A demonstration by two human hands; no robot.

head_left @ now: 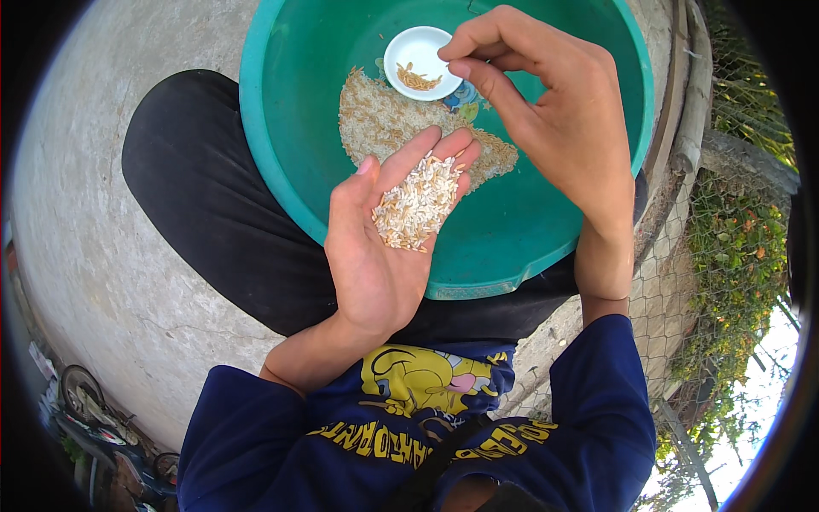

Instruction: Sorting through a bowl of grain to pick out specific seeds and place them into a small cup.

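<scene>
Cupping grain [416, 205], left hand [368, 247] palm-up and uncurled, right hand [567, 111] pinched, green basin [516, 224], pale concrete ground [77, 213], wire fence [661, 286]

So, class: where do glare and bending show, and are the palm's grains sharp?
In the head view: the background blows out white at lower right; the concrete floor bows outward at far left; grains in the left hand look fairly sharp.

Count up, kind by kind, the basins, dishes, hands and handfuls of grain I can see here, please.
Green basin: 1
Small white dish: 1
Handful of grain: 1, lying in the upturned left palm
Hands: 2, the left hand and the right hand
Total: 5. Single grains are too small to count.
</scene>
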